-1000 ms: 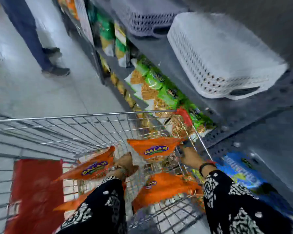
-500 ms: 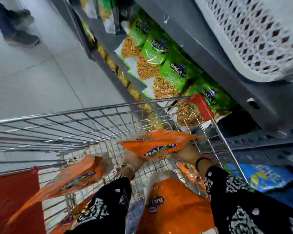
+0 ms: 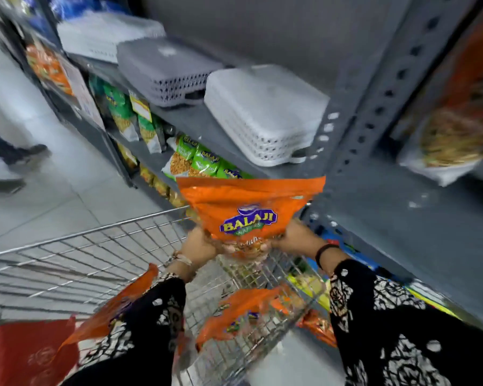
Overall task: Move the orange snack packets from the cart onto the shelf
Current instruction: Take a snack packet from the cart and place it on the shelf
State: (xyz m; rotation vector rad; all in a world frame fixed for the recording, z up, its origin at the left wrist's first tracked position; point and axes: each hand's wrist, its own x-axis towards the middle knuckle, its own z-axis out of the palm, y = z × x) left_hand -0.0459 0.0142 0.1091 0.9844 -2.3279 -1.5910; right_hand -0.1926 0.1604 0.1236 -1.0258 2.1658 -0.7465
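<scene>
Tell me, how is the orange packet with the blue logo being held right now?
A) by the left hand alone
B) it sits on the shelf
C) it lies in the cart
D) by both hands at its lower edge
D: the left hand and right hand both grip the lower edge of the orange packet, raised above the cart.

My wire cart (image 3: 101, 254) stands on the pale tiled floor (image 3: 67, 196) beside a grey metal shelf unit (image 3: 396, 207). Orange snack packets (image 3: 243, 310) lie in the cart's basket, one propped against its near-left side (image 3: 109, 310). On the upper shelf board (image 3: 195, 121) rest stacks of white perforated plastic baskets (image 3: 265, 115) and a grey stack (image 3: 165, 71). The board below carries green snack packets (image 3: 204, 162), standing in a row.
</scene>
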